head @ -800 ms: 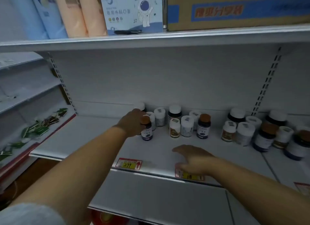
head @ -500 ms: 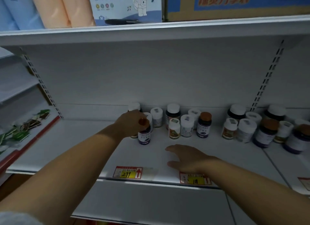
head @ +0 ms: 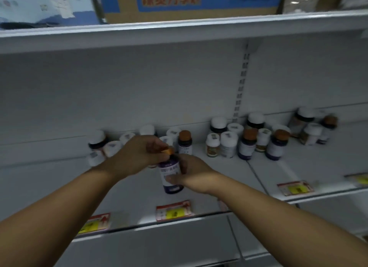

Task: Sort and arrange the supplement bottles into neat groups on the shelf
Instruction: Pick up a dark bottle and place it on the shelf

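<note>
A dark purple bottle with an orange cap and a pale label is held between both hands above the front of the white shelf. My left hand grips its cap from above. My right hand holds its body from the right side. Behind the hands stands a cluster of white-capped bottles and one orange-capped purple bottle. Further right is a second cluster of white-capped and orange-capped bottles, with a few more at the far right.
Red and yellow price tags line the shelf's front edge. A slotted upright runs up the back wall. The shelf above carries a brown and blue carton and a pale blue box.
My left hand lifted the purple bottle from the cluster and brought it forward. My right hand left the shelf's front edge and took hold of the bottle. The camera swung left.
</note>
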A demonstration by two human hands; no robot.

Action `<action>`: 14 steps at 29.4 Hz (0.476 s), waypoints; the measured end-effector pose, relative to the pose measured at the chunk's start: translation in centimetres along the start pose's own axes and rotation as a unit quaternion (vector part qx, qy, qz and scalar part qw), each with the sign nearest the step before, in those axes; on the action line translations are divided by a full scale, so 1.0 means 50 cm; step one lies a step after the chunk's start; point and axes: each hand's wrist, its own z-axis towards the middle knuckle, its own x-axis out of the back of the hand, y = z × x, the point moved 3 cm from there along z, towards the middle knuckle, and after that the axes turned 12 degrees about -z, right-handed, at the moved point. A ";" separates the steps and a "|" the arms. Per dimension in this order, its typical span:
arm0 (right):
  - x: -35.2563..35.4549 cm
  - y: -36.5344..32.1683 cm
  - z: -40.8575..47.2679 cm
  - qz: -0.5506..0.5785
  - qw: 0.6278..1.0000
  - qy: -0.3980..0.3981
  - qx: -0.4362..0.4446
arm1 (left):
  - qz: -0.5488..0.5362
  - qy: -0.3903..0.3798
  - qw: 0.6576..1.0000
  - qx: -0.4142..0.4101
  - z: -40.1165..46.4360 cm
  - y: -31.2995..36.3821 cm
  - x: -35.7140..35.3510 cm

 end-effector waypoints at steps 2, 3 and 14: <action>0.062 0.055 -0.046 0.016 1.000 0.009 -0.015 | -0.041 -0.020 0.999 0.008 0.029 0.020 -0.092; 0.093 0.089 -0.074 0.033 0.999 0.015 -0.018 | -0.066 -0.033 0.997 0.014 0.045 0.029 -0.140; 0.456 0.502 -0.384 0.040 0.988 0.117 -0.094 | 0.082 -0.110 0.988 -0.069 0.233 0.168 -0.729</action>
